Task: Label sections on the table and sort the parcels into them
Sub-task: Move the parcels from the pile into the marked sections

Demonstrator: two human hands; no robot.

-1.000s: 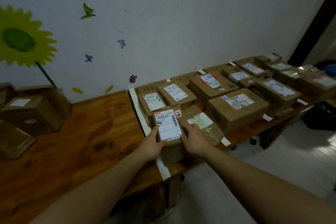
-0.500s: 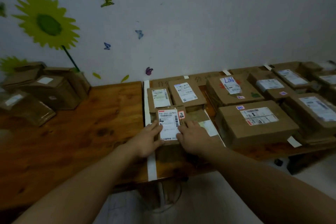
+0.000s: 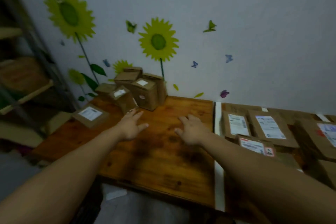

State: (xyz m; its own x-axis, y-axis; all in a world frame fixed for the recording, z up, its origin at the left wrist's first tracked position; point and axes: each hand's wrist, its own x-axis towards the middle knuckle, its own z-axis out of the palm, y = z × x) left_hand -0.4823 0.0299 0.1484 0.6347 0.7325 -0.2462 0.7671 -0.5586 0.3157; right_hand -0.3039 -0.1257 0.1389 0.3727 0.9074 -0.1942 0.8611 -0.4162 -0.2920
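Note:
My left hand and my right hand hover empty, fingers spread, over the bare wooden table. A pile of unsorted brown parcels stands against the wall just beyond my left hand. One flat parcel with a white label lies at the table's left edge. A white tape strip divides the table. Right of it lie sorted parcels, among them the small labelled parcel with a red sticker, partly behind my right forearm, and two labelled boxes.
A metal shelf rack holding cartons stands at the left. The wall carries sunflower and butterfly stickers. More cardboard boxes fill the table's right part. Floor shows below the front edge.
Both hands let go of the small labelled parcel, which now lies in the taped section, and moved left over the bare wood. The view swung left toward the unsorted pile.

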